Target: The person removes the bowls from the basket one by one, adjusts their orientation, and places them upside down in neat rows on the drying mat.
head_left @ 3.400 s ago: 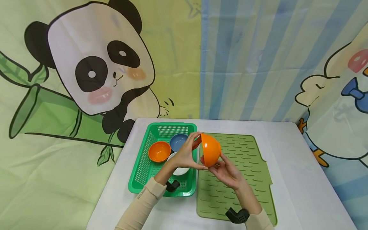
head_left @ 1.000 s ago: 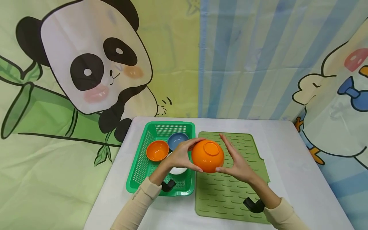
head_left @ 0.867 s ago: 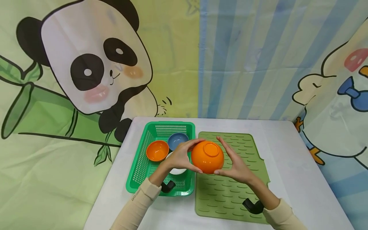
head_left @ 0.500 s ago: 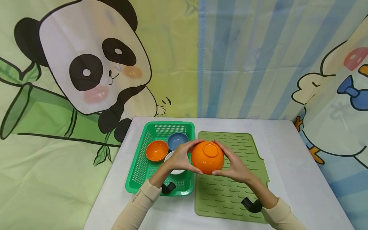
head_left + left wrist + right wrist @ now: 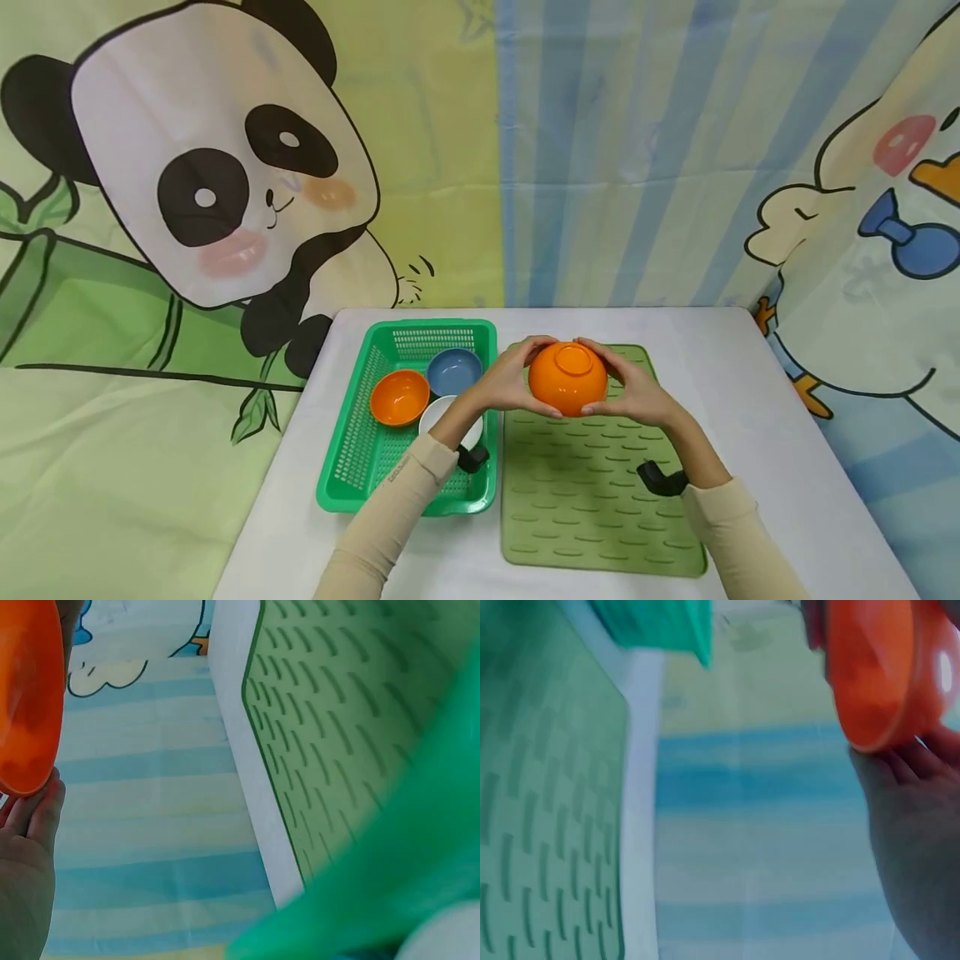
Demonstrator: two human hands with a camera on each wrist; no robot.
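Observation:
Both hands hold an orange bowl [image 5: 567, 382] in the air above the far part of a green ridged mat [image 5: 577, 492]. Its round foot faces up toward the head camera, so the mouth is turned down and away. My left hand [image 5: 516, 379] grips the left side, thumb at the near edge and fingers at the far edge. On the right side, my right hand [image 5: 639, 393] grips it the same way. The left wrist view shows the bowl [image 5: 28, 697] at its left edge, and the right wrist view shows part of the bowl's inside [image 5: 874, 675].
A green basket [image 5: 330, 483] left of the mat contains another orange bowl [image 5: 400, 397], a blue bowl [image 5: 454, 372] and a white bowl [image 5: 435, 414], partly hidden by the left wrist. White cloth covers the table [image 5: 757, 467]. A cartoon-printed curtain [image 5: 600, 167] hangs behind.
Earlier the bowl was on its side, mouth toward the left hand; it has been turned mouth down. The right hand closed onto its right side. Both hands then moved it farther away over the mat.

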